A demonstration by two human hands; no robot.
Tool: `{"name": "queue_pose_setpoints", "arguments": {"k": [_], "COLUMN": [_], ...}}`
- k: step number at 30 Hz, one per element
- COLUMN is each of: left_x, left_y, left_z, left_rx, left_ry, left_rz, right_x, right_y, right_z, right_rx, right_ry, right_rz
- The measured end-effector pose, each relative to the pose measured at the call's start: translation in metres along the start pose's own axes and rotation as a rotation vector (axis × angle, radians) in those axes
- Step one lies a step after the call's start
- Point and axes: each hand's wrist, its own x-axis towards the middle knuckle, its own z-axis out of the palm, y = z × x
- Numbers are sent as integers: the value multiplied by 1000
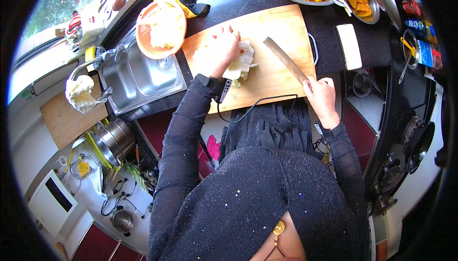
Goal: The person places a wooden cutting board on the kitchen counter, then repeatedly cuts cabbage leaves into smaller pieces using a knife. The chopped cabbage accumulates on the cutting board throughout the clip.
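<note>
Head view: the right hand (322, 98) is closed round the near end of a long, broad-bladed kitchen knife (285, 60), the blade slanting forward and leftward from it over the wooden cutting board (282, 21). Left of the blade, the left hand (226, 46) bends over cut pale leafy vegetable (245, 59), which shows under it and just to its right; whether it grips or only presses, I cannot tell. It looks like a pause within chopping, blade apart from the pile; another cut would call for bringing the edge leftward, with the left fingertips tucked back.

A black cable (279, 97) runs from near the left wrist along the board's near edge toward the right hand, and might snag. Beyond the left hand, leftward, is an orange colander (141, 36); nearer, the sink (117, 82). Forward of the right hand stands a steel bowl (296, 1) of orange mash.
</note>
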Motion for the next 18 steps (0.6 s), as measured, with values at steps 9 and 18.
{"name": "queue_pose_setpoints", "arguments": {"k": [9,18], "left_x": [-54,-87], "left_y": [-24,-17], "left_z": [-9,12], "left_rx": [-470,-513], "left_ry": [216,130], "left_rz": [159,134], "right_x": [0,14], "right_y": [-8,-31], "right_z": [-6,14], "right_rx": [73,109], "right_ry": [-7,-24], "right_rz": [-38,-105]}}
